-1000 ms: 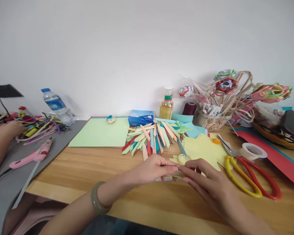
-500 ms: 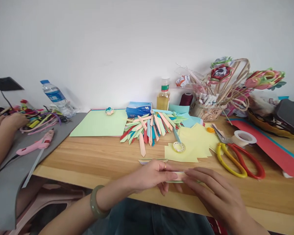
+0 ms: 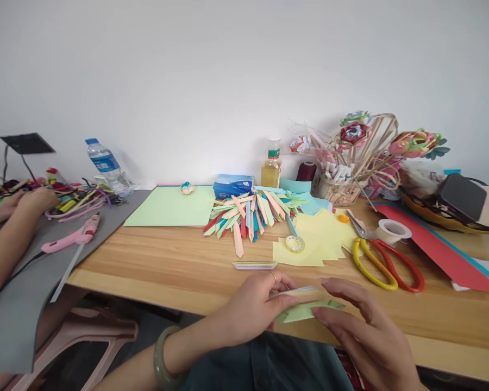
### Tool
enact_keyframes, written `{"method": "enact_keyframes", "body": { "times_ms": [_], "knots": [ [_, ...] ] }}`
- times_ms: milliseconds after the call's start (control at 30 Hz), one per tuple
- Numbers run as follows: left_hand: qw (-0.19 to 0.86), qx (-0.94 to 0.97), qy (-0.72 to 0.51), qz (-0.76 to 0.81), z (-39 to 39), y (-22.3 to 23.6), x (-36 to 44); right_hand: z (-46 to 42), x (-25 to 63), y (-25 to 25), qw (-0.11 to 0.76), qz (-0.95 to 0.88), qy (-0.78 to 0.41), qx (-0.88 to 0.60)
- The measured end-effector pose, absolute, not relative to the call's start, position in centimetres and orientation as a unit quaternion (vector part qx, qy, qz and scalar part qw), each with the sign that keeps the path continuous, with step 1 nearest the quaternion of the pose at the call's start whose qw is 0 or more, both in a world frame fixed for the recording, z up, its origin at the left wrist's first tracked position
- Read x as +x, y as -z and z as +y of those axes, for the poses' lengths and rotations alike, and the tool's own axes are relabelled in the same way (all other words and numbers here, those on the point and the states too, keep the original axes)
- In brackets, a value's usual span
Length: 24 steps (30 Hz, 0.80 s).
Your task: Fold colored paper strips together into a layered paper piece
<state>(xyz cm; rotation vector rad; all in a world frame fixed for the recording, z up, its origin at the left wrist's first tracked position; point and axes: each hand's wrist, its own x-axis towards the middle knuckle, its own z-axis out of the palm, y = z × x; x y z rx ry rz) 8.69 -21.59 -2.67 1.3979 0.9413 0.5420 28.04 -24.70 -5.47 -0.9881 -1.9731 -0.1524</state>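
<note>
My left hand (image 3: pixel 261 304) pinches folded paper strips between thumb and fingers near the table's front edge. A light green paper strip (image 3: pixel 303 311) is lowest, with paler strips behind it. My right hand (image 3: pixel 362 326) has its thumb at the right end of the green strip, its index finger raised apart; whether it grips is hard to see. Just beyond my left hand lies a small stack of folded strips (image 3: pixel 255 265). Farther back is a pile of coloured paper strips (image 3: pixel 248 214), and beside it a tape roll (image 3: pixel 295 244) rests on yellow paper sheets (image 3: pixel 326 233).
Large red-and-yellow-handled scissors (image 3: pixel 387 266) and a white tape roll (image 3: pixel 392 231) lie at right. Behind stand an oil-coloured bottle (image 3: pixel 271 169) and paper flowers (image 3: pixel 354 133). At left are a pink glue gun (image 3: pixel 71 237), a water bottle (image 3: pixel 106 163) and another person's arm (image 3: pixel 16 233).
The held strips have parted, and the green one now shows below the others. My right hand's index finger has lifted away from them. The whole view has shifted slightly.
</note>
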Motion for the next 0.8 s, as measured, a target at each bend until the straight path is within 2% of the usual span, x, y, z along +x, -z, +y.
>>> {"method": "enact_keyframes", "body": {
  "times_ms": [100, 267, 367, 533, 633, 800],
  "knots": [
    [0.691, 0.557, -0.262, 0.379, -21.9, 2.8, 9.0, -24.8, 27.2, 5.4, 0.455, -0.789, 0.025, -0.412],
    [0.725, 0.523, -0.29, 0.342, -21.9, 3.0, 9.3, -24.6, 25.9, 6.0, 0.499, -0.728, -0.005, -0.471],
    [0.761, 0.48, -0.287, 0.329, -21.7, 3.2, 9.5, -24.4, 26.3, 6.4, 0.493, -0.746, 0.029, -0.446],
    [0.747, 0.471, -0.305, 0.357, -21.7, 3.1, 9.7, -24.2, 27.1, 6.1, 0.451, -0.81, 0.128, -0.351],
    [0.743, 0.47, -0.317, 0.357, -21.9, 2.9, 9.7, -24.3, 27.0, 5.6, 0.457, -0.794, 0.08, -0.391],
    [0.723, 0.478, -0.338, 0.366, -22.1, 2.8, 9.4, -24.6, 26.6, 4.9, 0.474, -0.786, -0.069, -0.39]
  ]
}}
